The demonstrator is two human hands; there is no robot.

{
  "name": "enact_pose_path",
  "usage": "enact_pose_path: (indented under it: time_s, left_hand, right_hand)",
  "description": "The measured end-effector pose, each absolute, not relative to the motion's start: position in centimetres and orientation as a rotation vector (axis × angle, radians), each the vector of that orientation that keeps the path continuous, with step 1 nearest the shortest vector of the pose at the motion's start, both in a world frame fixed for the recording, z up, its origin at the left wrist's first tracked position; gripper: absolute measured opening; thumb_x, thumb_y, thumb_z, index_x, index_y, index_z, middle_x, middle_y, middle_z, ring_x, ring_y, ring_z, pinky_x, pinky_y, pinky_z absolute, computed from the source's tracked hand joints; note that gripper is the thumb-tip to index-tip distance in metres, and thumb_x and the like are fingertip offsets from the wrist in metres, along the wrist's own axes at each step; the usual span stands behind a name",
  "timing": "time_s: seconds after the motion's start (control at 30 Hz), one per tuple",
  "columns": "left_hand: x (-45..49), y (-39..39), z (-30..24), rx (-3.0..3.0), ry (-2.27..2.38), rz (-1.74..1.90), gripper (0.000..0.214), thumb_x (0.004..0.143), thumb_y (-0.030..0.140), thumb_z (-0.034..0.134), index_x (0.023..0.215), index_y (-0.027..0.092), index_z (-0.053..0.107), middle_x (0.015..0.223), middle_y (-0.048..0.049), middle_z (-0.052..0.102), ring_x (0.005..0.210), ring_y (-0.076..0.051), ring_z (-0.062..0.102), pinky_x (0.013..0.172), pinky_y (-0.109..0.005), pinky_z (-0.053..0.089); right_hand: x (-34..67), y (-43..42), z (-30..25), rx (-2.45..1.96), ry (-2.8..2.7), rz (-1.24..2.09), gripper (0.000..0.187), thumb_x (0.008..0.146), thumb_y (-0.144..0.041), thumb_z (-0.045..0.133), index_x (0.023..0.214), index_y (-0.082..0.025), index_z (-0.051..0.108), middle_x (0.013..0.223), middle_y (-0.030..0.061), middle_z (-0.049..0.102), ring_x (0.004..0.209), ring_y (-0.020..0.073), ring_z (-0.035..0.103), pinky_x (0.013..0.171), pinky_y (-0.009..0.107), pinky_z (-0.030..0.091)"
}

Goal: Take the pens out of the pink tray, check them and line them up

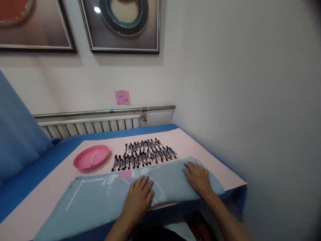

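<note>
From my head view, looking forward and down: a surface draped in blue cloth point(82, 137), with a large pale pink sheet point(183, 144) laid over it. A folded light-blue fabric point(100, 194), printed with white lines and a patch of pink, lies along the near edge of the surface, stretching from the near left towards the near right corner. Both my hands rest on top of it, palms down. My left hand point(139, 197) is near the middle of the fabric's length, fingers loosely extended and grasping nothing. My right hand point(198, 179) lies nearer the fabric's right end, its fingers slightly bent, also relaxed and gripping nothing.

Just beyond the fabric, towards the far edge, many black-capped pens point(143, 158) lie side by side in two rows, the nearer row longer. To their left, closer to the left edge of the sheet, sits a shallow bright-pink dish point(81, 160) with one slim white pen point(92, 159) inside.

Past the far edge are a white radiator point(90, 127) and a metal pipe point(75, 114). Above these, a pink note point(122, 97) is stuck to the pale wall point(245, 83), below two framed pictures point(94, 31). Blue hanging fabric point(17, 130) fills the far left.
</note>
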State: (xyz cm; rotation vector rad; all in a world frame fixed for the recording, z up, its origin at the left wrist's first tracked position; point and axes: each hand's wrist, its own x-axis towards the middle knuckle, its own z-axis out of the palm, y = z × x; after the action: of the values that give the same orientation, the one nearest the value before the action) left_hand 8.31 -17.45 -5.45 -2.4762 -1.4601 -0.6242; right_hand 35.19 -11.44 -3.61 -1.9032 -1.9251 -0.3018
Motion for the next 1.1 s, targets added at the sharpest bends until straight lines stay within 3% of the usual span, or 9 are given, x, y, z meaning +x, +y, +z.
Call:
enact_pose_path:
  time_s: [1.1]
  left_hand:
    - [8.44,-17.61,-5.2,-2.482,-1.53,-0.655,0.035,0.086,0.034,0.036,0.118,0.027,0.049,0.125,-0.0015,0.05,0.116,-0.019,0.039,0.093,-0.037,0.033]
  right_hand:
    - [35.11,-11.61,-3.27,-1.914,-1.947,-0.331,0.032,0.084,-0.033,0.039,0.104,-0.019,0.061,0.112,0.0079,0.059,0.101,0.0227,0.051,0.085,0.038,0.033]
